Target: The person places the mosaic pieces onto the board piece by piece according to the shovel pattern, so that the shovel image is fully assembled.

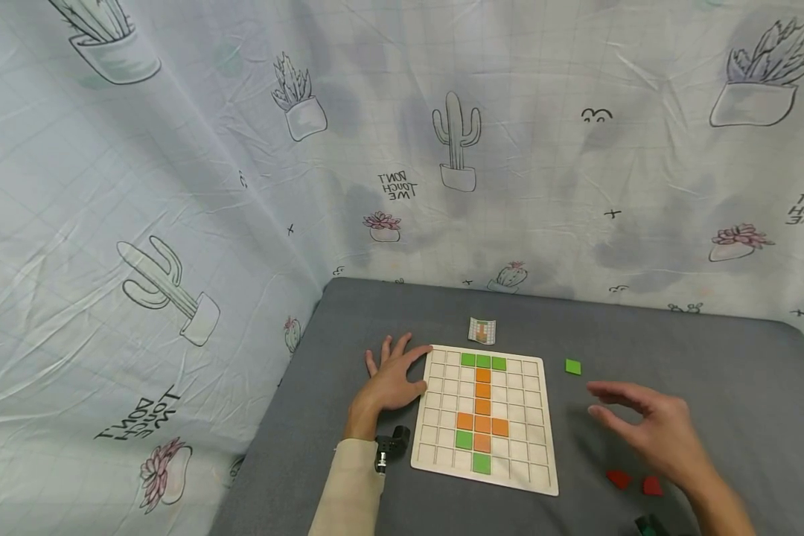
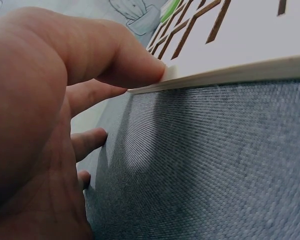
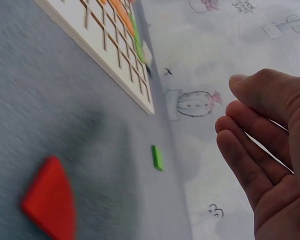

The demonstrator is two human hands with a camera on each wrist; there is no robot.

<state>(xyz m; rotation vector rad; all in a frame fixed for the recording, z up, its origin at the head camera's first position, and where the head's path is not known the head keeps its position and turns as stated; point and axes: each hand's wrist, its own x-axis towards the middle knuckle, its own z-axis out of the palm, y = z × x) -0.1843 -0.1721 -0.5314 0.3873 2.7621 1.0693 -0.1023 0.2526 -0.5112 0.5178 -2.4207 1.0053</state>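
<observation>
A pale wooden grid board (image 1: 525, 447) lies on the grey table, with orange tiles (image 1: 482, 407) in a column and crossbar and green tiles (image 1: 484, 362) at its top and lower part. My left hand (image 1: 390, 381) rests at the board's left edge, thumb touching the rim, other fingers spread. In the left wrist view the thumb presses the side of the board (image 2: 230, 75). My right hand (image 1: 659, 428) hovers right of the board, fingers and thumb apart with nothing between them. A loose green square tile (image 1: 572, 367) lies beyond its fingertips.
Two red pieces (image 1: 619, 479) lie near the right forearm; one red piece (image 3: 51, 200) shows large in the right wrist view. Behind the board sits a small pattern card (image 1: 482, 330). A cactus-print curtain (image 1: 543, 149) hangs at the table's back and left sides.
</observation>
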